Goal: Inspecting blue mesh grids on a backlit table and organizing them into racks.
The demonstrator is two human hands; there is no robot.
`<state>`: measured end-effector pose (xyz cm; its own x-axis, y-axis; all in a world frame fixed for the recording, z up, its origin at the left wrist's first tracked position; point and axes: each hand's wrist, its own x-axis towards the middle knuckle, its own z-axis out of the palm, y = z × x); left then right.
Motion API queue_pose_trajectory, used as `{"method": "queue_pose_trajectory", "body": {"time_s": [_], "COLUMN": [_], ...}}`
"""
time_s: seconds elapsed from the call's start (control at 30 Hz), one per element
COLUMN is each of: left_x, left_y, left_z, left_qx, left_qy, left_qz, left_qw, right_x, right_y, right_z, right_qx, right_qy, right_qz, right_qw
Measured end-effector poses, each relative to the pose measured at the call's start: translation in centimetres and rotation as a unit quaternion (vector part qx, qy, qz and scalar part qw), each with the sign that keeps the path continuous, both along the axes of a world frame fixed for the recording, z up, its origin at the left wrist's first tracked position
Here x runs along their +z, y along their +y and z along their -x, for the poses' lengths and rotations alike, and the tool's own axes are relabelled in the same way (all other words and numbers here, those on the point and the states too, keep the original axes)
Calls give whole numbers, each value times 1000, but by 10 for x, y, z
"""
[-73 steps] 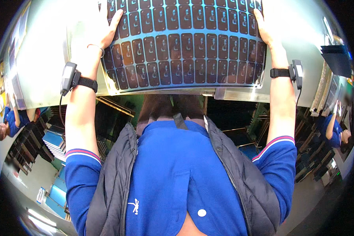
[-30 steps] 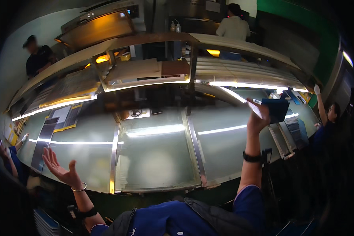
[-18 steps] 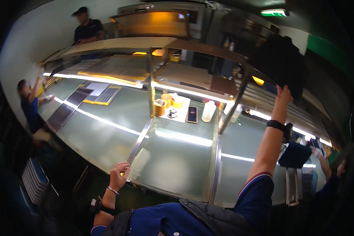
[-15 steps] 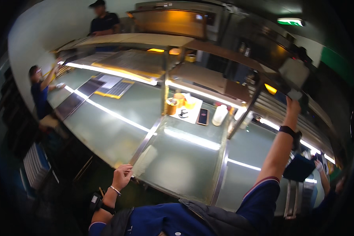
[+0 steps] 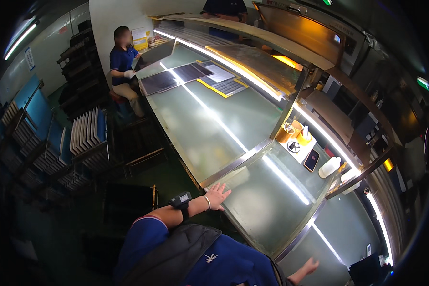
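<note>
My left hand (image 5: 218, 196) is open, its fingers spread at the front edge of the glass-topped light table (image 5: 252, 209), beside the metal divider strip (image 5: 231, 170). A bracelet and a black strapped device (image 5: 180, 200) sit on that arm. My right hand (image 5: 310, 266) is low at the right, over the neighbouring glass panel. It is small and slightly blurred; its fingers look loosely apart, with nothing visible in them. Towards the back of the table are a phone (image 5: 311, 160), a white bottle (image 5: 330, 168), orange-brown cups (image 5: 286, 132) and a black tape roll (image 5: 294, 147).
A seated co-worker (image 5: 124, 62) holds a dark panel (image 5: 158, 56) at the far left. Dark sheets (image 5: 169, 80) and yellow-edged frames (image 5: 222, 84) lie on the glass. A long shelf (image 5: 257, 27) with bright tubes runs above. Racks of panels (image 5: 88, 128) stand left; a dark box (image 5: 367, 269) is lower right.
My view has swung left. My right hand has come down from the raised shelf to low at the table. My left hand has spread its fingers at the glass edge.
</note>
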<state>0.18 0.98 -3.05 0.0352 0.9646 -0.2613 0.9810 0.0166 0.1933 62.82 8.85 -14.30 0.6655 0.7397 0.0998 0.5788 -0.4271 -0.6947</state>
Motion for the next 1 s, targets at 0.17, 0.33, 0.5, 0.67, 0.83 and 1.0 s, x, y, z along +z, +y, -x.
{"method": "queue_pose_trajectory", "body": {"time_s": [0.17,0.33,0.5,0.67,0.83,1.0], "left_x": [-9,-4,-2,-6,-5,-10], "left_y": [31,74,80,82,77,78], "left_z": [0,-24,-15,-23,-22,-16], "left_qx": [11,-46,-127,-132,-126,-114], "left_qy": [27,107,137,154,165,161], "left_qz": [91,134,76,53,36,17], "left_qw": [995,984,979,978,977,980], "right_x": [40,-2,42,38,43,37], "right_y": [-133,-134,-123,-138,-138,-139], "right_z": [82,76,124,121,128,129], "right_qx": [-72,-123,-180,-202,-221,-225], "right_qy": [-212,-197,-233,-214,-189,-202], "right_qz": [103,189,143,138,136,112], "right_qw": [969,954,945,946,947,947]}}
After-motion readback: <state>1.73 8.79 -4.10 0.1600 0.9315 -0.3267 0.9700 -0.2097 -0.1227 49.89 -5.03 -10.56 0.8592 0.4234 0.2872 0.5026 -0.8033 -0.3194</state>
